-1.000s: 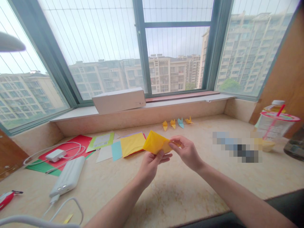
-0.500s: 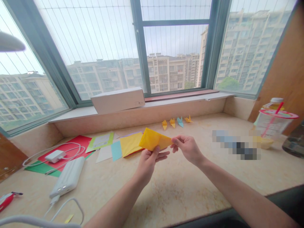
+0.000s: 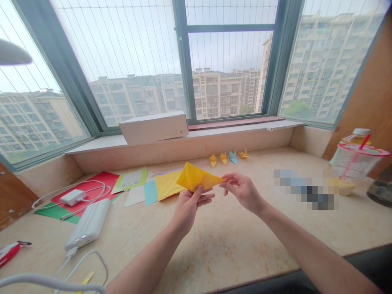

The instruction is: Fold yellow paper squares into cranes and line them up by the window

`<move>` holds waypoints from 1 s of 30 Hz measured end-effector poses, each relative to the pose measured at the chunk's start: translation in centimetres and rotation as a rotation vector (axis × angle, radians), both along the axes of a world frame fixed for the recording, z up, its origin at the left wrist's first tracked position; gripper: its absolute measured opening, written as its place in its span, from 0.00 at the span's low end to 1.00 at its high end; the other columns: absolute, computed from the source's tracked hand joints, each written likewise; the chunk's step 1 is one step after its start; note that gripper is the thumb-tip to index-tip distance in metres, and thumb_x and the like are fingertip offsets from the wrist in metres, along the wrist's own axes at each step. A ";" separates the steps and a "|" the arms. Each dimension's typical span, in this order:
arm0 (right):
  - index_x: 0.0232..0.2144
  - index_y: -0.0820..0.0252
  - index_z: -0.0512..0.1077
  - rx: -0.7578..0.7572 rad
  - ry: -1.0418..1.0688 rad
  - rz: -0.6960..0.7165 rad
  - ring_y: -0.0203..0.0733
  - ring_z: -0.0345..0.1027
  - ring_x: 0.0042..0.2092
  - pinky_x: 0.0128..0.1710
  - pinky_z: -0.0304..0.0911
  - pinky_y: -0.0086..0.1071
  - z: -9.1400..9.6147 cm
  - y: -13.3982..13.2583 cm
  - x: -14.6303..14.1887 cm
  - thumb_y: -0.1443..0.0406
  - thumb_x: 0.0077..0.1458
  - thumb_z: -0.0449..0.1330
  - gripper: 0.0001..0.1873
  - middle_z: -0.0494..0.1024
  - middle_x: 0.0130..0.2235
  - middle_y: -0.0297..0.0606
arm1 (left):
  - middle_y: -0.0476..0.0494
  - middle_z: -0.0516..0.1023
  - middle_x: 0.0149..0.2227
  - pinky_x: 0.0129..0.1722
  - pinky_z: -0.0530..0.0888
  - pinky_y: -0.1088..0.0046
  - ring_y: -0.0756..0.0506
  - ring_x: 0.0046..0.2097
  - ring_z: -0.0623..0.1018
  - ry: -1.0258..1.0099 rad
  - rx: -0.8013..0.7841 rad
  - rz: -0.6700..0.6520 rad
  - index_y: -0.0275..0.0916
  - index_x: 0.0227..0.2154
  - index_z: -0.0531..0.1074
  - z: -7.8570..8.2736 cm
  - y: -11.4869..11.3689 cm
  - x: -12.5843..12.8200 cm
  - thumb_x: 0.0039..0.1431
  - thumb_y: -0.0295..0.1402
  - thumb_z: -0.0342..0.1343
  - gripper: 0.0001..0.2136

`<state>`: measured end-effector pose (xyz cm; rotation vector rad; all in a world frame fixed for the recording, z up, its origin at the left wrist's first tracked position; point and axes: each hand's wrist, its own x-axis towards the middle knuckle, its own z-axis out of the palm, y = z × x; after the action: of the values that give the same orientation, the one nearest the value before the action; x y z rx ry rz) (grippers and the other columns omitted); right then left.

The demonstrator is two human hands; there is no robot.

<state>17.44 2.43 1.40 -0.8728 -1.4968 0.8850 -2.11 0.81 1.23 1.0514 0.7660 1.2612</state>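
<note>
A folded sheet of yellow origami paper (image 3: pixel 196 176) is held up above the counter, its long point toward the right. My left hand (image 3: pixel 190 204) grips its lower edge, thumb in front and the other fingers behind. At the right tip, the fingers of my right hand (image 3: pixel 240 188) are bent together at the paper's point. Just behind my left hand lies a stack of yellow paper (image 3: pixel 168 185). Further back stand several small folded cranes, among them a light blue crane (image 3: pixel 233 157) and a yellow crane (image 3: pixel 213 160).
On the left are red paper (image 3: pixel 99 185), a white charger (image 3: pixel 73 197) with its cable and a white power bank (image 3: pixel 88 224). A white box (image 3: pixel 154 127) sits on the windowsill. At right stand a plastic cup with a straw (image 3: pixel 357 167) and a blurred-out patch (image 3: pixel 306 190).
The yellow paper has turned slightly in my hands, its upper corner now standing more peaked. My right fingers have shifted a little at its tip. The view has moved slightly.
</note>
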 end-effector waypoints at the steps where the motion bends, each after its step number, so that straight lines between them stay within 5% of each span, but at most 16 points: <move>1: 0.35 0.58 0.75 0.008 -0.003 -0.011 0.39 0.73 0.26 0.29 0.66 0.33 0.0 0.0 0.0 0.57 0.50 0.68 0.14 0.79 0.27 0.33 | 0.33 0.82 0.46 0.38 0.78 0.69 0.41 0.38 0.84 0.003 -0.003 0.001 0.33 0.43 0.77 0.0 0.0 0.0 0.55 0.42 0.65 0.18; 11: 0.31 0.59 0.71 0.015 0.010 -0.003 0.43 0.77 0.33 0.38 0.69 0.36 0.5 -0.5 0.3 0.57 0.55 0.65 0.12 0.82 0.30 0.38 | 0.32 0.82 0.44 0.39 0.78 0.67 0.39 0.39 0.84 0.043 0.027 0.000 0.33 0.42 0.77 0.2 -0.1 0.0 0.56 0.44 0.63 0.19; 17: 0.51 0.62 0.69 -0.145 -0.006 0.186 0.47 0.80 0.37 0.37 0.70 0.38 0.2 -0.1 0.1 0.52 0.56 0.63 0.26 0.84 0.34 0.43 | 0.32 0.83 0.41 0.35 0.78 0.64 0.36 0.36 0.84 0.204 0.140 -0.003 0.32 0.41 0.79 0.0 0.0 0.0 0.56 0.46 0.62 0.20; 22: 0.33 0.64 0.76 -0.146 -0.049 0.102 0.46 0.79 0.35 0.36 0.71 0.37 0.0 0.2 -0.1 0.48 0.55 0.62 0.23 0.83 0.31 0.44 | 0.32 0.83 0.39 0.29 0.78 0.68 0.39 0.31 0.84 0.244 0.147 -0.021 0.31 0.41 0.78 -0.1 0.1 0.1 0.57 0.47 0.61 0.21; 30: 0.36 0.61 0.74 -0.044 -0.154 0.014 0.46 0.79 0.36 0.37 0.71 0.37 -1.7 1.5 0.0 0.49 0.58 0.59 0.20 0.83 0.34 0.44 | 0.44 0.77 0.20 0.15 0.66 0.78 0.51 0.15 0.72 0.401 0.233 0.070 0.34 0.26 0.72 -0.5 -0.2 0.1 0.59 0.48 0.57 0.19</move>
<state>17.46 3.92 -0.35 -0.9819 -1.6224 0.8798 -1.99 0.56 0.75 1.5070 0.9811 1.2343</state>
